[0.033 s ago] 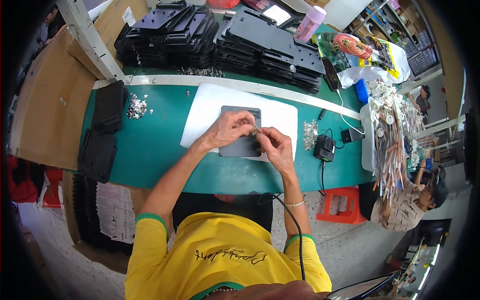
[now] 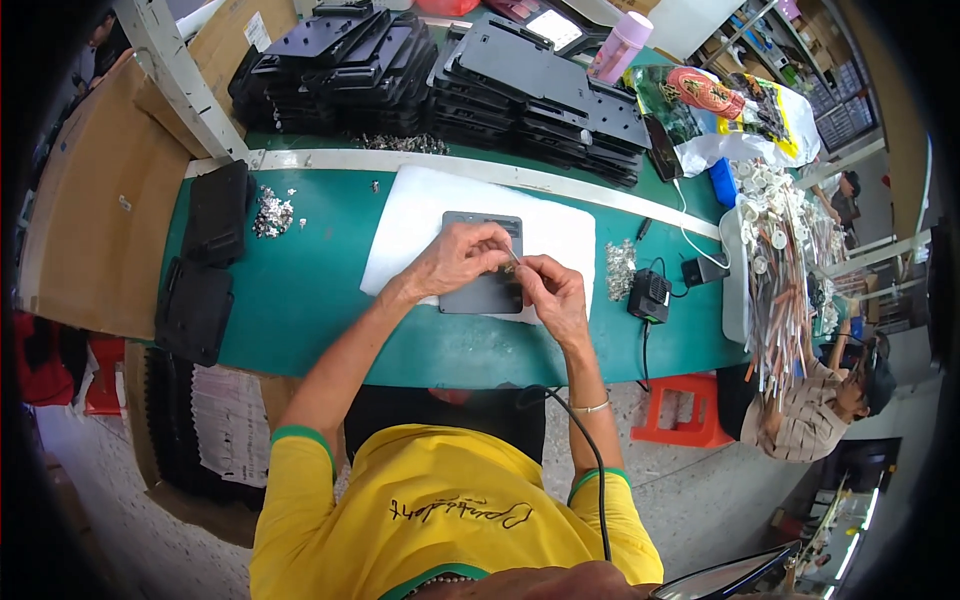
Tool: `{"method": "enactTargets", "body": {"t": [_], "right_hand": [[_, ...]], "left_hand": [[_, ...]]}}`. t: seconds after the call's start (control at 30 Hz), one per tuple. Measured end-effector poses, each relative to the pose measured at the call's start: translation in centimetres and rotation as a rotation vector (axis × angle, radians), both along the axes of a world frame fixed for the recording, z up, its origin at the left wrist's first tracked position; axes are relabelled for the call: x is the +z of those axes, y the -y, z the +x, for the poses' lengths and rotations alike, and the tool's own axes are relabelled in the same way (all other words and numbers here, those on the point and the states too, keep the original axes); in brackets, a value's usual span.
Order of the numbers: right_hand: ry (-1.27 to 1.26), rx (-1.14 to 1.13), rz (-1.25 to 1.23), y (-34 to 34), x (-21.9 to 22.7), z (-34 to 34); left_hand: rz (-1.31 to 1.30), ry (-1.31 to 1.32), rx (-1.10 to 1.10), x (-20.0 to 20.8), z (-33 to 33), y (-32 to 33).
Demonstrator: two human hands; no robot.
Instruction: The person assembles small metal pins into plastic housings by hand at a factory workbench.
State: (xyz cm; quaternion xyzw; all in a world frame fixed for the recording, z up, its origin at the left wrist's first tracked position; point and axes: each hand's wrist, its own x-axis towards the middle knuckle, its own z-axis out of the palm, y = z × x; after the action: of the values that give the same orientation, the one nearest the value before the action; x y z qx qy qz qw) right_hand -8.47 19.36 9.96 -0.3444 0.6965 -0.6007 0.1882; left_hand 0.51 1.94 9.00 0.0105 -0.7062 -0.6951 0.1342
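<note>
A dark grey flat panel (image 2: 480, 293) lies on a white mat (image 2: 420, 205) on the green table (image 2: 300, 300). Both hands meet over the panel's right half. My left hand (image 2: 455, 260) covers the panel's upper part with its fingers curled toward the right. My right hand (image 2: 552, 292) faces it, fingertips pinched. Between the two sets of fingertips sits a small thin metal piece (image 2: 512, 257), and both hands appear to pinch it. What is under the fingers is hidden.
Stacks of black panels (image 2: 480, 70) fill the table's back. Black trays (image 2: 215, 210) lie at the left beside a pile of small silver parts (image 2: 272, 213); another pile (image 2: 620, 268) and a black adapter (image 2: 650, 295) sit right of the mat. Another person (image 2: 810, 415) sits at right, near an orange stool (image 2: 680, 410).
</note>
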Motion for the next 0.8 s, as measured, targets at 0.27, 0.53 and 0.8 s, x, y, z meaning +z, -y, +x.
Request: {"method": "enactTargets", "body": {"t": [0.27,0.53,0.8], "right_hand": [[0.395,0.007,0.090,0.6,0.6,0.6],[0.237,-0.156,0.178,2.0,-0.1,-2.9],[-0.088,-0.018,0.526,4.0,0.2,-7.5]], "left_hand": [[0.003,0.055,-0.027,0.5,-0.1,-0.3],[-0.481,-0.190,0.478,-0.3,-0.3,1.0],[-0.822,-0.128,0.533,-3.0,-0.4,1.1]]}}
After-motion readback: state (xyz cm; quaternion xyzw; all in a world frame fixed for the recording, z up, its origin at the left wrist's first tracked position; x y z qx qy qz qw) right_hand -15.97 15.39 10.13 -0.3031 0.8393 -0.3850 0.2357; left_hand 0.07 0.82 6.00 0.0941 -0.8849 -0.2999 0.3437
